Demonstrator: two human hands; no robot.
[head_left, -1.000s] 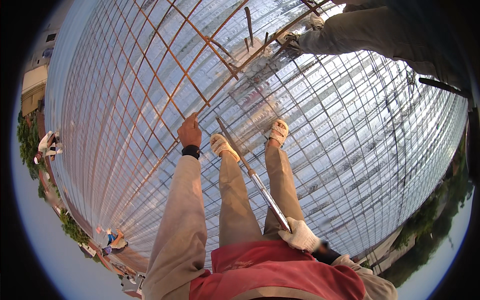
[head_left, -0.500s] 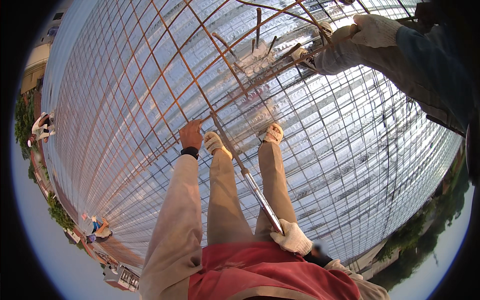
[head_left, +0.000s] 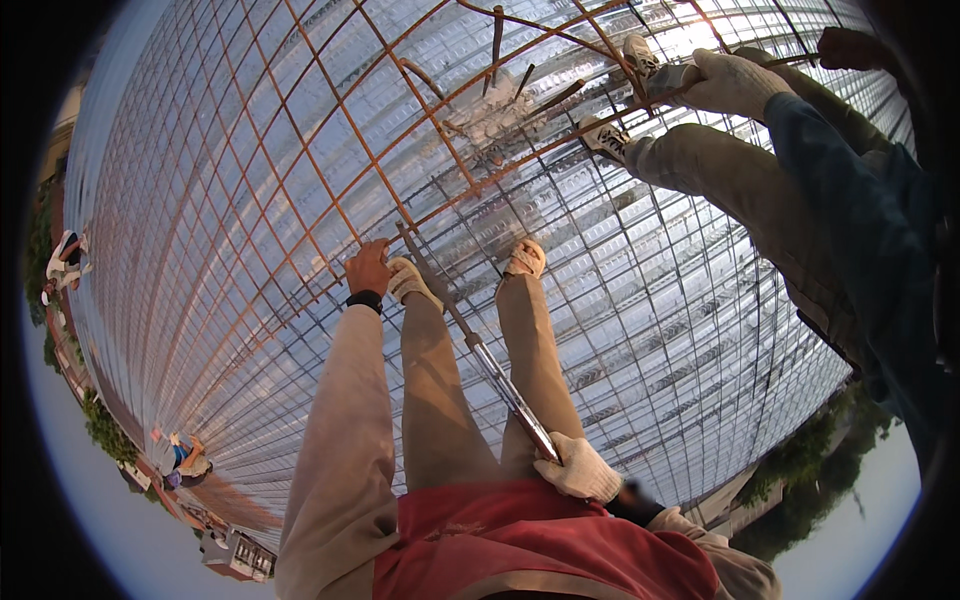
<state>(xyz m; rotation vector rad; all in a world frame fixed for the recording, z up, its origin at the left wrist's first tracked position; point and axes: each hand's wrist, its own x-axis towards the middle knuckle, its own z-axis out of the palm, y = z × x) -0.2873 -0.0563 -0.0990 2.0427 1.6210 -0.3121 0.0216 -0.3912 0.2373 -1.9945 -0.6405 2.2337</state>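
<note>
My left hand point(head_left: 368, 273), bare with a black band at the wrist, is closed around a rusty rebar point(head_left: 430, 213) of the mesh, just ahead of my left foot. In my right hand point(head_left: 582, 470), in a whitish knit glove, is the lower end of a long metal bar with a shiny tubular handle point(head_left: 508, 392). The bar slants up and left between my legs. Its dark narrow tip lies beside the rebar, close to my left fingers; whether it hooks the rebar I cannot tell.
At upper right a co-worker's gloved hand point(head_left: 738, 84) grips a rebar. Bent rebar ends point(head_left: 497, 40) stick up ahead. The rebar mesh lies over shiny corrugated metal decking point(head_left: 640, 290). Other people crouch at the far left point(head_left: 182, 460) and beyond point(head_left: 68, 262).
The whole view has shifted slightly, with my hands and the bar a little further left. More of the co-worker's legs and arm now shows. My hold on the bar looks the same.
</note>
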